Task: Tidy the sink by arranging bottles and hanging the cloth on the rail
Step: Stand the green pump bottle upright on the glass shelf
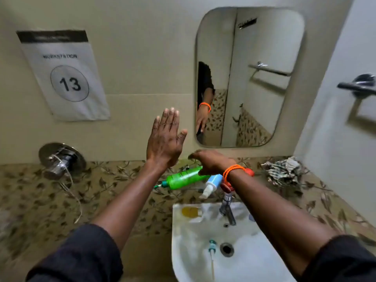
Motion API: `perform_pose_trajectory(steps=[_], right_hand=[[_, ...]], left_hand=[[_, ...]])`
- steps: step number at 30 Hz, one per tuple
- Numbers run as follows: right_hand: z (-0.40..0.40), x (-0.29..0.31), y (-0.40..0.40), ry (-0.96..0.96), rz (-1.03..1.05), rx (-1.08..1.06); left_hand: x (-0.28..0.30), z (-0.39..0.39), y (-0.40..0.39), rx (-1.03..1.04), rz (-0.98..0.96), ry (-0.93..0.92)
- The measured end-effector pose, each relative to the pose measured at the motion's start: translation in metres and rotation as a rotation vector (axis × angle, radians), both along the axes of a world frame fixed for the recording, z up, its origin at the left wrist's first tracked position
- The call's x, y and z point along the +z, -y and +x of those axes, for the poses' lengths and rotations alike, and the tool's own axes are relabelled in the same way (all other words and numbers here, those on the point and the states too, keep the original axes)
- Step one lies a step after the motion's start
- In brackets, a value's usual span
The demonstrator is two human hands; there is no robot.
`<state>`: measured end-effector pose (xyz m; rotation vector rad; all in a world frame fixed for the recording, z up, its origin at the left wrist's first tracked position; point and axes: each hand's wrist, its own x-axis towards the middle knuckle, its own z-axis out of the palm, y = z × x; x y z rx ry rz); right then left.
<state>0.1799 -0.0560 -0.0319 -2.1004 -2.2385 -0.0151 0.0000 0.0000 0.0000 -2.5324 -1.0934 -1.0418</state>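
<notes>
My left hand (165, 139) is raised flat in front of the wall, fingers apart and empty. My right hand (209, 161), with an orange band at the wrist, reaches over the ledge and rests on the end of a green bottle (183, 178) that lies on its side; whether the fingers grip it is hidden. A white and blue bottle (211, 185) lies tilted beside it, and a red-capped bottle (227, 187) is partly hidden under my forearm. A crumpled striped cloth (282, 171) sits on the ledge at the right. A metal towel rail (358, 86) is on the right wall.
A white sink (203, 261) with a tap (227, 208), a yellow soap bar (190, 212) and a pump part (212, 244) in the basin sits below. A mirror (260, 47) hangs above, a wall valve (61, 159) at the left, a paper sign (65, 78) above it.
</notes>
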Motion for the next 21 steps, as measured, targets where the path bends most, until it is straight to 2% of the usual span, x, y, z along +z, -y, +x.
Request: perform_pose_trajectory(steps=[5,10,14,17,21], right_hand=[[-0.039,-0.072,-0.047,0.085,-0.205,0.064],[-0.042,-0.088,-0.085,0.142,-0.286,0.03],[-0.039,-0.077,-0.096,0.054,-0.282,0.041],[-0.032,-0.067,-0.092,-0.007,-0.183,0.031],[-0.032,-0.083,-0.082,0.128,-0.162,0.067]], left_hand=[[-0.067,-0.054,-0.025,0.117,-0.123,-0.067],[-0.106,-0.084,-0.043,0.154,-0.18,-0.085],[-0.118,-0.089,-0.043,0.124,-0.195,-0.065],[-0.123,-0.082,-0.045,0.128,-0.21,0.035],[-0.132,-0.067,-0.046,0.159,-0.343,0.246]])
